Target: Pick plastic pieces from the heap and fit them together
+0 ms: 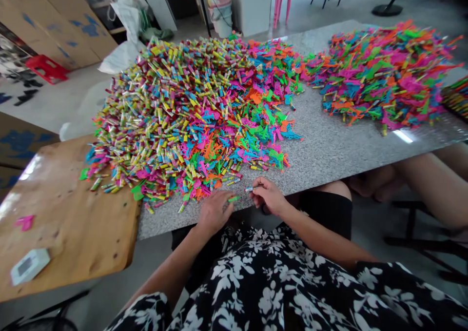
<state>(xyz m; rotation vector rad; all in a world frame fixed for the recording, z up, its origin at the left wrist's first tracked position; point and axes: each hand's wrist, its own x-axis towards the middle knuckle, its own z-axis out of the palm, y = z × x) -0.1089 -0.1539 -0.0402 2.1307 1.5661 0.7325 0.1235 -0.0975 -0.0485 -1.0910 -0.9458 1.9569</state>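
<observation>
At grey table point(310, 146), before heap point(161, 111): apparently mid-pairing.
Pinching green piece point(233, 199) in left hand point(215, 211), tube point(249, 189) in right hand point(268, 195); probably calling for careful alignment next.

"What's at your left hand's point(215, 211) fingertips?"
"You have a small, bright green piece point(233, 199) there, roughly level. Your right hand point(269, 195) pinches a slim blue-and-white tube point(249, 189), apart from it."
</observation>
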